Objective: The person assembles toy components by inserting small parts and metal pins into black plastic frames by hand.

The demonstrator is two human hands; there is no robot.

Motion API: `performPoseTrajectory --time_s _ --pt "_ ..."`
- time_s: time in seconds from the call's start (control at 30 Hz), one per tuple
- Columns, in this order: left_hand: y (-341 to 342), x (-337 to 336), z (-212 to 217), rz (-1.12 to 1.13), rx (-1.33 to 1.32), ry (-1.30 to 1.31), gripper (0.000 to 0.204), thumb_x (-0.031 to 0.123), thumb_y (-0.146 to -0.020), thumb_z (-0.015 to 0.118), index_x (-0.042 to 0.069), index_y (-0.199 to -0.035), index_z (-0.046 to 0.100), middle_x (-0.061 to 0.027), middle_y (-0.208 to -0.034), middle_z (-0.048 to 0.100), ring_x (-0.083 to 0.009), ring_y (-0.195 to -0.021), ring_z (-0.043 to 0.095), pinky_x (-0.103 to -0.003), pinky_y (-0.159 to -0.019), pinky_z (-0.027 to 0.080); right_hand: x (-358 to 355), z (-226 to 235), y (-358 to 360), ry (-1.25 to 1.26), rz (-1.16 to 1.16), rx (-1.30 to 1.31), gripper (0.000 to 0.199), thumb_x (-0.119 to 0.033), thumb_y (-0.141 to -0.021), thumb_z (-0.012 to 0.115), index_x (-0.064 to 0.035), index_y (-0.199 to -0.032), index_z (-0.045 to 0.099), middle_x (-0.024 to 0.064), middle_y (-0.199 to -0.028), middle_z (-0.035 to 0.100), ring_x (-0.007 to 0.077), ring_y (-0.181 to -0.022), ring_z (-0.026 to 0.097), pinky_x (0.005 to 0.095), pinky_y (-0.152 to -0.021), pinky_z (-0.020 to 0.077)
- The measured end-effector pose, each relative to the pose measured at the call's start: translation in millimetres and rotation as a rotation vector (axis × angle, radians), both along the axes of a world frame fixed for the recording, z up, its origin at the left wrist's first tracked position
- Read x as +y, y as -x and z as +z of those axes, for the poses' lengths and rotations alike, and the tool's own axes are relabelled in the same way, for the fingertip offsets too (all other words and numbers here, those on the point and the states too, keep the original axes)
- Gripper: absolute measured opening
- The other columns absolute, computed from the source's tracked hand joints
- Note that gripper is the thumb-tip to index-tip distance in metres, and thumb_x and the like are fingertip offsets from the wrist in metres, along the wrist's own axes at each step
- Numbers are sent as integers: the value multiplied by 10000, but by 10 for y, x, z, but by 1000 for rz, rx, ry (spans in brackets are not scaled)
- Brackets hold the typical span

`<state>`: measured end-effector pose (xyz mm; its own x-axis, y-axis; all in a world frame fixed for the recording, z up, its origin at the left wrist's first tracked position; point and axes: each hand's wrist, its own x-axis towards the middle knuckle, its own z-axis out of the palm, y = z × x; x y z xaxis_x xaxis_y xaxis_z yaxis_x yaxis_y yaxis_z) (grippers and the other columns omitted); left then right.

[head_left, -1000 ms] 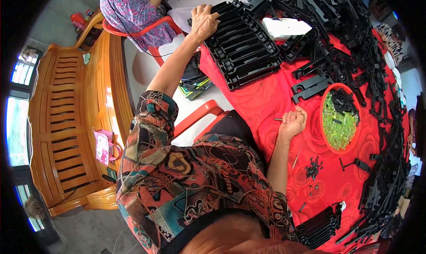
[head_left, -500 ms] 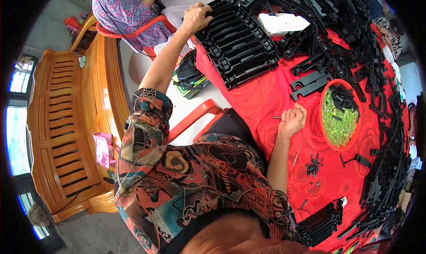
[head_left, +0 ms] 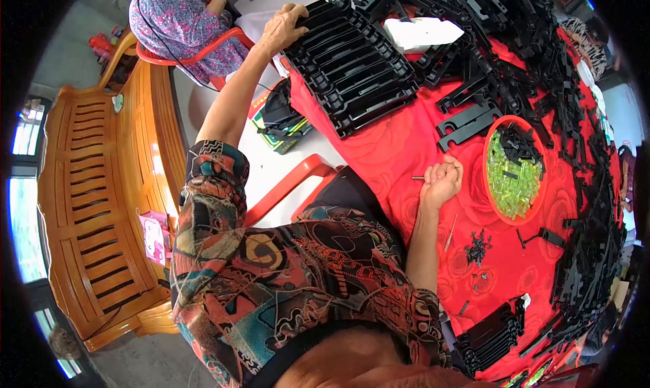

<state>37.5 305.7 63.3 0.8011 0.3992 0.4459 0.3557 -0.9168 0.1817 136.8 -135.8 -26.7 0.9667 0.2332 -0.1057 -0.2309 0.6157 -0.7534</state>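
Observation:
At the far left corner of a row of black slotted plastic parts [head_left: 352, 66], my left hand [head_left: 283, 29] curls its fingers over the end of the row. The parts lie side by side, close together, on the red tablecloth. My right hand [head_left: 443, 183] is closed in a fist above the cloth, with a short thin dark rod [head_left: 418, 178] sticking out of its left side. The rest of that rod is hidden in the fist. Just right of this fist stands an orange-rimmed bowl [head_left: 485, 178] of small yellow-green clear pieces [head_left: 511, 185] and small black pieces [head_left: 520, 146].
Loose black parts [head_left: 589, 266] pile along the far and right sides. A white block-shaped thing [head_left: 423, 34] lies on them. A thin pointed tool [head_left: 450, 232] and small black bits [head_left: 478, 248] lie near my right forearm. Another person [head_left: 179, 22] sits at the far left, beyond a red chair [head_left: 291, 185].
The whole view has shifted slightly, so most things appear a little further left. Both hands keep the same places against the parts and cloth, and the rod still sticks out of the right fist.

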Motion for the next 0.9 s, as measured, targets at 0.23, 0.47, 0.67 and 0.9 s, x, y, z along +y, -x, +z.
performPoseTrajectory --time_s 0.23,0.47,0.67,0.9 --pt "-43 -53 28 -11 0 29 575 219 -747 682 193 -1259 422 -173 -1150 526 -372 -1066 524 -439 -858 456 -18 -20 -21 5 -8 11 124 -50 -880 395 -12 -881 512 -21 -515 301 72 -390 271 236 -343 263" --pt "0 -25 82 63 46 -205 701 417 -746 683 112 -1310 399 -200 -1153 533 -369 -1046 522 -450 -866 426 10 -28 -35 -12 -11 24 143 -50 -864 386 -15 -862 524 -14 -493 287 79 -365 258 242 -332 249" --pt "-232 -1175 429 -120 -288 -377 411 295 -755 691 76 -1083 575 -108 -998 596 -293 -925 562 -393 -790 457 -11 -109 -68 -44 -5 2 136 -44 -853 393 -17 -867 525 -14 -505 307 82 -370 267 242 -327 257" --pt "-845 -2884 -251 -505 -131 162 282 285 -747 682 59 -883 583 -130 -857 614 -303 -801 610 -404 -643 512 -6 -27 22 -30 8 -46 119 -32 -835 420 -24 -880 530 -31 -518 301 64 -385 277 234 -346 272"
